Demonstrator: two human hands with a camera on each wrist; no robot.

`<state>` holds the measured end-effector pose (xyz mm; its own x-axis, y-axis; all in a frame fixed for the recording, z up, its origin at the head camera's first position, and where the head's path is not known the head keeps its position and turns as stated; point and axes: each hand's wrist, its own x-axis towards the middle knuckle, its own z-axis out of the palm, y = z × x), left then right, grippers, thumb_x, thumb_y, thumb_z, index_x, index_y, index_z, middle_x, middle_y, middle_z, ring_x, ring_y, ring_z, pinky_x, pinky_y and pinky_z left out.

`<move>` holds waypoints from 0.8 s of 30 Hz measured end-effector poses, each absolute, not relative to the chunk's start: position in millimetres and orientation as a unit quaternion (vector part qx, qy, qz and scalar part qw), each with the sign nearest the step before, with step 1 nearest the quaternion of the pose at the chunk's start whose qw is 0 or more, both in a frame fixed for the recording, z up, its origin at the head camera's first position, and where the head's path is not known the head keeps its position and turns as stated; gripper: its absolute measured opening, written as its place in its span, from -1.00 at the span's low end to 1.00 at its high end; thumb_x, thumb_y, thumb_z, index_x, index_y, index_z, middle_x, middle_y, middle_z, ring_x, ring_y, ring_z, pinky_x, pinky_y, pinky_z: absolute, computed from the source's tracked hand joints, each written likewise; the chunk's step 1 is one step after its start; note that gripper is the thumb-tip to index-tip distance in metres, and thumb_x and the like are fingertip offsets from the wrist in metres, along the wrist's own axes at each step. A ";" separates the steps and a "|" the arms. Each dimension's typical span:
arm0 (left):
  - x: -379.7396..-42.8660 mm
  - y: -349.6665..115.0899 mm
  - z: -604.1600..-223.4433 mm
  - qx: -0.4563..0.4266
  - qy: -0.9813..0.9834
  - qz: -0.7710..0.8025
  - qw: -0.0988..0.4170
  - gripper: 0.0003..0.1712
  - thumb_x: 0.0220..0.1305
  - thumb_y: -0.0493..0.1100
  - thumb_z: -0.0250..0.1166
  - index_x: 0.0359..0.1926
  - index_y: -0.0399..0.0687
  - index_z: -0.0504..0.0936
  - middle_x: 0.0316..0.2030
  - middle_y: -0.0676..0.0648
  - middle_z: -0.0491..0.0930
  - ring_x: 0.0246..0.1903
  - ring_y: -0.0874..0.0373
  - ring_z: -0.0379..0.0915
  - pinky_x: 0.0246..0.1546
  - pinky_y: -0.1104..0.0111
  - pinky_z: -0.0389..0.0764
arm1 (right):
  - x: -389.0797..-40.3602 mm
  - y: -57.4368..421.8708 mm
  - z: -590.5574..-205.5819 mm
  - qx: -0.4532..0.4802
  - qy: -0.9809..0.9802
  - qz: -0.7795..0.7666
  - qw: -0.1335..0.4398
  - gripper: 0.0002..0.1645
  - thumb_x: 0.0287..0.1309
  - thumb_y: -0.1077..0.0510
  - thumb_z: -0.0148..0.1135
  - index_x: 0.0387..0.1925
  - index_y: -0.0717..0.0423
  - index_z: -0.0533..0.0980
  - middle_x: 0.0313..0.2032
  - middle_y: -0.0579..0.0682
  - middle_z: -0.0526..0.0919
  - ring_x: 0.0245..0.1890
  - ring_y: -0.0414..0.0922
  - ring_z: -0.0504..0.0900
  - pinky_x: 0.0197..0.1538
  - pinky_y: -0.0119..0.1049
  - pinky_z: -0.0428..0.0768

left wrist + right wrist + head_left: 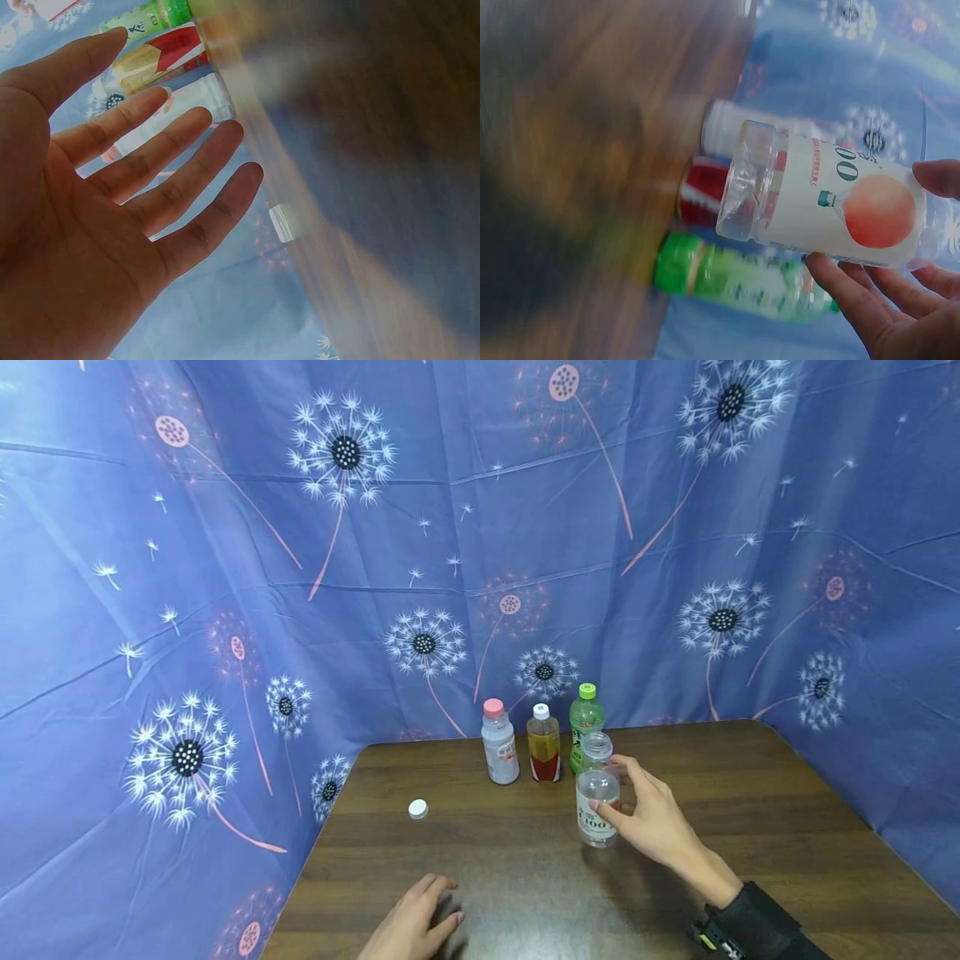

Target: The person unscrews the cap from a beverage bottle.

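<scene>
My right hand [660, 822] grips a clear plastic bottle [597, 810], thumb on one side and fingers on the other. The bottle's mouth is uncapped, and its white label carries a red balloon, seen in the right wrist view. It stands upright in the head view, in front of a green bottle [587, 717]. Near the front edge, my left hand [416, 920] hovers low over the table with fingers spread and holds nothing; its bare palm faces the left wrist camera. A white bottle cap [417, 809] lies on the table beyond that hand.
At the back of the brown wooden table [510, 877] stand a white bottle with a pink cap [501, 752] and a white-capped bottle with a yellow and red label [543, 747]. A blue dandelion-print curtain [450, 552] hangs behind and at both sides.
</scene>
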<state>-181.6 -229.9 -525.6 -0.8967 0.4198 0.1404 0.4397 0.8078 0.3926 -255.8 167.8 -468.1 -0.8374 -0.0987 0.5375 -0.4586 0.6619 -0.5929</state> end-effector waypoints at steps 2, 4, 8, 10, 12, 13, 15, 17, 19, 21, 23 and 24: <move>-180.8 -230.3 -525.1 -0.226 -0.950 -0.213 0.022 -0.55 0.33 0.11 0.35 0.10 -0.03 0.61 0.01 0.00 0.63 0.00 0.05 0.62 -0.09 0.14 0.67 | -246.7 159.9 -470.7 0.167 -0.880 0.388 0.218 -0.17 0.05 -0.05 0.56 0.30 -0.03 0.36 0.07 0.04 0.64 0.02 0.01 0.67 -0.26 -0.34 0.71; -180.4 -230.4 -524.8 -0.226 -0.951 -0.213 0.021 -0.55 0.33 0.11 0.35 0.10 -0.03 0.61 0.01 0.00 0.63 0.00 0.05 0.62 -0.10 0.14 0.67 | -238.2 152.4 -473.5 0.174 -0.882 0.386 0.207 -0.16 0.03 -0.06 0.57 0.30 -0.07 0.37 0.06 -0.01 0.65 0.06 -0.01 0.67 -0.17 -0.25 0.72; -180.2 -230.4 -524.4 -0.228 -0.950 -0.212 0.021 -0.55 0.33 0.11 0.35 0.11 -0.04 0.60 0.02 -0.01 0.63 0.01 0.03 0.62 -0.08 0.13 0.67 | -223.0 138.9 -480.2 0.190 -0.891 0.358 0.207 -0.15 0.00 -0.11 0.58 0.30 -0.16 0.38 0.06 -0.14 0.66 0.09 -0.11 0.66 0.01 -0.08 0.68; -180.0 -230.4 -524.7 -0.228 -0.950 -0.212 0.017 -0.54 0.33 0.10 0.35 0.11 -0.05 0.60 0.03 -0.03 0.63 0.02 0.01 0.62 -0.06 0.10 0.67 | -216.4 133.4 -483.1 0.200 -0.889 0.360 0.201 -0.15 0.00 -0.10 0.59 0.30 -0.19 0.37 0.07 -0.17 0.65 0.10 -0.14 0.66 0.03 -0.10 0.68; -180.0 -230.7 -524.8 -0.226 -0.951 -0.212 0.009 -0.53 0.33 0.11 0.35 0.12 -0.06 0.60 0.04 -0.04 0.63 0.03 -0.02 0.62 -0.05 0.08 0.66 | -211.1 128.8 -485.5 0.210 -0.885 0.366 0.197 -0.14 -0.02 -0.08 0.60 0.29 -0.22 0.37 0.07 -0.20 0.64 0.09 -0.17 0.66 0.01 -0.16 0.70; -180.2 -231.0 -524.9 -0.225 -0.951 -0.213 0.007 -0.52 0.33 0.11 0.35 0.12 -0.07 0.60 0.04 -0.05 0.63 0.03 -0.02 0.62 -0.05 0.08 0.66 | -209.0 126.7 -486.3 0.214 -0.883 0.369 0.195 -0.14 -0.02 -0.08 0.60 0.29 -0.24 0.37 0.06 -0.22 0.64 0.09 -0.19 0.65 0.01 -0.20 0.69; -180.4 -231.5 -524.9 -0.223 -0.951 -0.212 0.004 -0.52 0.33 0.12 0.34 0.12 -0.07 0.60 0.03 -0.05 0.63 0.02 -0.03 0.62 -0.06 0.07 0.66 | -205.4 123.1 -487.3 0.223 -0.875 0.388 0.186 -0.14 -0.03 -0.06 0.61 0.29 -0.27 0.37 0.07 -0.23 0.63 0.08 -0.20 0.65 -0.04 -0.26 0.71; -180.8 -231.8 -524.7 -0.221 -0.952 -0.212 0.005 -0.52 0.33 0.12 0.34 0.11 -0.06 0.60 0.02 -0.04 0.63 0.01 -0.02 0.62 -0.07 0.07 0.66 | -202.8 120.0 -488.1 0.230 -0.869 0.402 0.177 -0.14 -0.02 -0.06 0.60 0.29 -0.29 0.36 0.07 -0.23 0.62 0.07 -0.20 0.65 -0.06 -0.29 0.71; -181.1 -231.8 -524.5 -0.220 -0.952 -0.212 0.007 -0.53 0.33 0.12 0.34 0.11 -0.05 0.60 0.02 -0.03 0.63 0.01 -0.01 0.62 -0.09 0.09 0.67 | -200.5 117.2 -488.9 0.232 -0.862 0.421 0.161 -0.16 0.01 -0.08 0.59 0.29 -0.31 0.36 0.07 -0.23 0.62 0.07 -0.19 0.64 -0.09 -0.31 0.72; -181.2 -231.5 -524.5 -0.220 -0.952 -0.213 0.006 -0.53 0.33 0.11 0.35 0.11 -0.05 0.60 0.02 -0.03 0.63 0.01 -0.01 0.62 -0.09 0.09 0.67 | -198.3 115.0 -490.4 0.233 -0.856 0.439 0.143 -0.17 0.03 -0.10 0.57 0.30 -0.32 0.35 0.08 -0.22 0.60 0.06 -0.18 0.64 -0.13 -0.34 0.73; -181.8 -231.5 -524.0 -0.218 -0.953 -0.212 0.000 -0.53 0.33 0.12 0.34 0.11 -0.04 0.60 0.02 -0.03 0.63 0.01 -0.01 0.62 -0.10 0.09 0.66 | -196.6 113.3 -492.5 0.233 -0.855 0.443 0.136 -0.19 0.05 -0.12 0.55 0.30 -0.32 0.35 0.07 -0.22 0.60 0.06 -0.18 0.64 -0.13 -0.35 0.72; -181.9 -231.5 -524.1 -0.217 -0.953 -0.212 -0.001 -0.53 0.33 0.12 0.34 0.11 -0.04 0.60 0.02 -0.03 0.63 0.01 -0.01 0.62 -0.10 0.09 0.66 | -196.0 112.5 -493.6 0.234 -0.853 0.448 0.130 -0.19 0.05 -0.13 0.55 0.30 -0.33 0.34 0.07 -0.23 0.60 0.05 -0.19 0.64 -0.13 -0.36 0.72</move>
